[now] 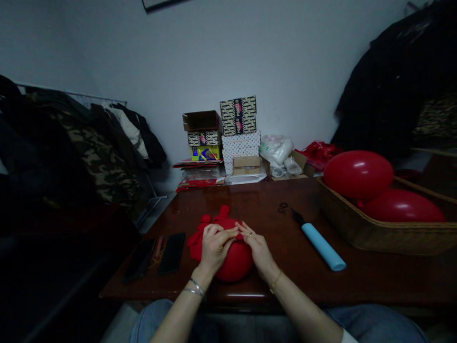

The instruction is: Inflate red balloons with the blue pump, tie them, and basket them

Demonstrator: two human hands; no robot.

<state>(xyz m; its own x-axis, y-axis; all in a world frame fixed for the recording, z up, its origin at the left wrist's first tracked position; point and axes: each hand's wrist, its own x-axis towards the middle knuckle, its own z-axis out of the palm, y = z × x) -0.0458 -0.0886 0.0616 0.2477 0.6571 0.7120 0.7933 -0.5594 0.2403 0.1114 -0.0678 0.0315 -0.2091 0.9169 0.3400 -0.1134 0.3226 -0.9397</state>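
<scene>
A round red balloon (pixel 235 262) sits at the table's front edge, between my two hands. Its small red neck shows between my fingertips. My left hand (pixel 216 243) has its fingers pinched at the neck. My right hand (pixel 257 247) meets it there, fingers bent and closed on the same spot. Behind and left of the balloon lies a pile of uninflated red balloons (pixel 195 242). To the right, a light-blue hand pump (pixel 323 247) with a black nozzle rests on the table, and a pair of dark scissors (pixel 283 207) lies near its tip.
A wicker basket (pixel 374 235) with inflated red balloons (pixel 358 174) stands on the right. Two dark phones (pixel 172 253) lie at the left, with a reddish stick (pixel 159 247) between them. Stacked boxes (pixel 238 116) stand behind the brown table (pixel 285 281); clothes hang on both sides.
</scene>
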